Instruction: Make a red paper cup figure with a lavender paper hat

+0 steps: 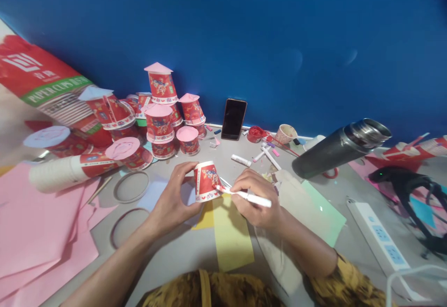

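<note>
Red-printed paper cup (206, 179): held mouth down above the tabletop (167, 260), its wide, flower-banded rim lowest and its long axis near upright with a slight lean.
Left hand (172, 197): closed about the cup from its left side; the cup is pinched between the forefinger, set by the narrow end, and the thumb, set by the rim.
White marker (261, 200): gripped pen-fashion between the thumb and fingers of the right hand (264, 185), its long axis laid crosswise and sloping down from tip to tail.
Red tip: pointed left at the cup's right side, just above the rim band; contact is suggested, but a thin gap cannot be ruled out.
Nearer hand: the cup is enclosed by the left, while it is met by the right only through the marker; the two axes are crossed almost squarely.
Yellow paper sheet (233, 244): spread below, between both forearms.
Pink-roofed cup stack (159, 125): stood beyond the left hand, well apart from the held cup.
</note>
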Demonstrator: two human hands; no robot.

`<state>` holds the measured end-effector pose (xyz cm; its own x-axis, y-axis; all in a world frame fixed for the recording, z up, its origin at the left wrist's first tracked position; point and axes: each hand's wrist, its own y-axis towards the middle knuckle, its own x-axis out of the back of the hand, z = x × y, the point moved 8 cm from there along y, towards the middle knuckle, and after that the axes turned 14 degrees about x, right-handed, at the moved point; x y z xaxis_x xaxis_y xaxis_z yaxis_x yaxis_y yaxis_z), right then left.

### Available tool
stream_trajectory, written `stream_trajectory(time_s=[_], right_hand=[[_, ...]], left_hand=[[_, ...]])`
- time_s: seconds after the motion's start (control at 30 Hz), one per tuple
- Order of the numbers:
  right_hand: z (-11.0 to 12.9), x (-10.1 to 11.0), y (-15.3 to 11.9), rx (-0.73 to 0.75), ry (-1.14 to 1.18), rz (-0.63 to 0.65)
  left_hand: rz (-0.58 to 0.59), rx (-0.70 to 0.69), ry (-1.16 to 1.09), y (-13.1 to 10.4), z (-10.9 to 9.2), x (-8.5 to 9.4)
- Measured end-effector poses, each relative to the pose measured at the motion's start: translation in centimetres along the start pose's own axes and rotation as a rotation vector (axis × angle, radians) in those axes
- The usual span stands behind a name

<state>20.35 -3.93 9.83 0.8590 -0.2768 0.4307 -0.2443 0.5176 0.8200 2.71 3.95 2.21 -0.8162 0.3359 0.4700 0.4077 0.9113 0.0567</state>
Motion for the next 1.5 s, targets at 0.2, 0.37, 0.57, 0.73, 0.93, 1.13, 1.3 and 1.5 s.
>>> stream_trajectory(time_s=[0.2, 0.37, 0.57, 0.73, 0.93, 1.13, 1.3, 1.5], right_hand=[[-1.4, 1.0, -0.6, -0.057, -0.101, -0.03], [-2.7, 1.8, -1.6, -0.209, -0.082, -0.089], [-1.0, -0.9, -1.3, 0.009, -0.063, 0.091], [-0.1, -3.2, -2.4, 0.161, -0.211, 0.233], [-0.1, -1.9, -2.4, 0.131, -0.232, 0.091], [-1.3, -0.5, -2.3, -0.072, -0.138, -0.075], [-1.7, -1.1, -2.6, -0.088, -0.072, -0.009], [-0.9, -0.1, -1.5, -0.007, -0.037, 0.009]], left_hand=[[-0.018, -0.027, -0.025, 0.0, 0.0, 0.4], [-0.078, -0.094, 0.127, -0.1, -0.8, 0.6], [-0.103, -0.108, 0.196, -0.4, -0.9, 0.5], [-0.105, -0.093, 0.183, -0.8, -0.4, 0.3], [-0.085, -0.095, 0.057, -1.2, -0.7, 0.3], [0.073, 0.125, -0.279, -0.6, 0.8, -1.0], [-0.009, 0.076, -0.264, -0.4, 0.6, -0.4], [-0.118, -0.047, -0.003, -0.6, -0.3, 0.2]])
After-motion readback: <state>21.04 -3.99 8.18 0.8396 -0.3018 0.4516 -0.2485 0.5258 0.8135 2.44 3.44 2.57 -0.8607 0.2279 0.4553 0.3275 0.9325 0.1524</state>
